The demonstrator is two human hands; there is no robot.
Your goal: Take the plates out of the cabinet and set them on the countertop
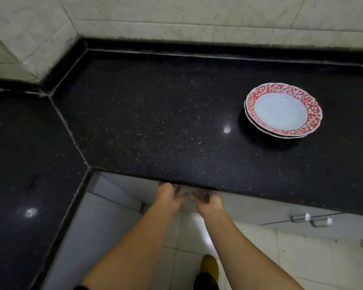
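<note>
Left hand (169, 195): bare, held just under the near edge of the countertop (155, 122), palm turned inward toward the other hand, fingers loosely spread and slightly curled, holding nothing. Fingertips partly blurred, lying close to the stone lip; contact with it cannot be told.

Right hand (209, 200): bare, just right of the left hand and near it without touching, palm facing left and up, fingers loosely spread and half curled, empty. Both forearms reach forward from the near bottom of the scene, converging toward the counter edge.

Plates (283, 110): two stacked, white centre with a red floral scalloped rim, resting on the countertop far and well to the right of both hands, well apart from them. The upper plate sits slightly offset on the lower one, whose rim shows at the left and near side.

Countertop: black speckled stone, L-shaped, with a joint line running diagonally at the left; raised dark lip along the far wall.

Wall tiles (176, 15): pale, behind the counter.

Cabinet front (249, 208): light-coloured, below the counter edge, to the right of the hands, with a metal handle (310, 219) at the far right.

Floor tiles (260, 258): pale, beneath the arms.

Yellow shoe (210, 266): on the floor, near bottom, between the forearms.
</note>
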